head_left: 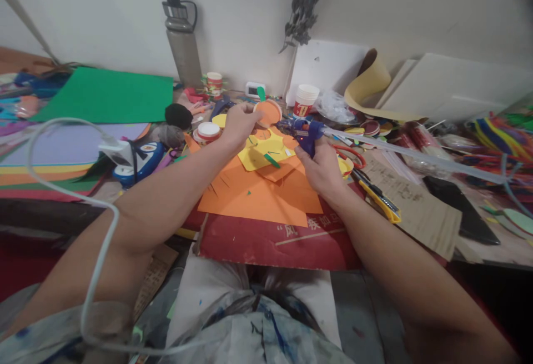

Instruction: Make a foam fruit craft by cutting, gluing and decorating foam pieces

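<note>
My left hand pinches the edge of a round orange paper piece, which has a rim and a green tab sticking up from its top. In my right hand is a blue hot glue gun, its nozzle aimed left toward the orange piece. A long clear glue stick runs out of the gun's back to the right. Below both hands lie yellow paper and orange sheets with small green scraps on them. Whether the nozzle touches the orange piece I cannot tell.
A red board lies under the sheets at the table's front edge. Stacked paper cups and a grey bottle stand behind. To the right are a yellow utility knife and cardboard. A white cable crosses my left arm.
</note>
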A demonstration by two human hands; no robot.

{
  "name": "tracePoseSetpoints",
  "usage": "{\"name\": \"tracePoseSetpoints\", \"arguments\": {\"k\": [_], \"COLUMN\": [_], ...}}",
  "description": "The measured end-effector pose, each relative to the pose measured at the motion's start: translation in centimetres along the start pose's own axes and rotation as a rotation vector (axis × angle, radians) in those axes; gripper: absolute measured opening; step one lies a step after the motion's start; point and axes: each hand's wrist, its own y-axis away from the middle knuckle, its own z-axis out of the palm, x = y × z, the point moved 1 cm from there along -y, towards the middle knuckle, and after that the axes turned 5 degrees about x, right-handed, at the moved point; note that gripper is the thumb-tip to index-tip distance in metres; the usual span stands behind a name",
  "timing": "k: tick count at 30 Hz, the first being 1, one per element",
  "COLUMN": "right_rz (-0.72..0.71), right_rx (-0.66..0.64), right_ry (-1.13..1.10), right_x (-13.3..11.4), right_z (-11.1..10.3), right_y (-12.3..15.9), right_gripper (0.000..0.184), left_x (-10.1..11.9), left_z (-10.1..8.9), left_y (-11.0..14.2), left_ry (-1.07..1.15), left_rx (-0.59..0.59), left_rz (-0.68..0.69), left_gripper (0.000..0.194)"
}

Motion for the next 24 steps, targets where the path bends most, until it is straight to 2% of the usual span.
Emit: {"name": "tracePoseSetpoints", "arguments": {"k": [8,18,24], "right_rz": [-0.007,-0.017,-0.015], "right_rx": [0.042,0.021,0.039], "right_ry": [-0.012,-0.006,-0.013], "right_x": [0.44,0.28,0.40], "right_z": [0.14,0.25,0.07], "right_y": [-0.15,0.01,-0.08], "right_gripper": [0.036,0.038,0.036], "left_x": [-0.01,0.02,-0.23], "left_z": [0.51,0.00,0.31], "left_y": [0.76,-0.16,0.26], "left_ry": [-0.044,0.012,-0.020], "left_rx": [-0.053,0.010,-0.032], "left_rz": [-0.013,-0.003,0.002], "left_gripper": [0.021,0.020,0.021]}}
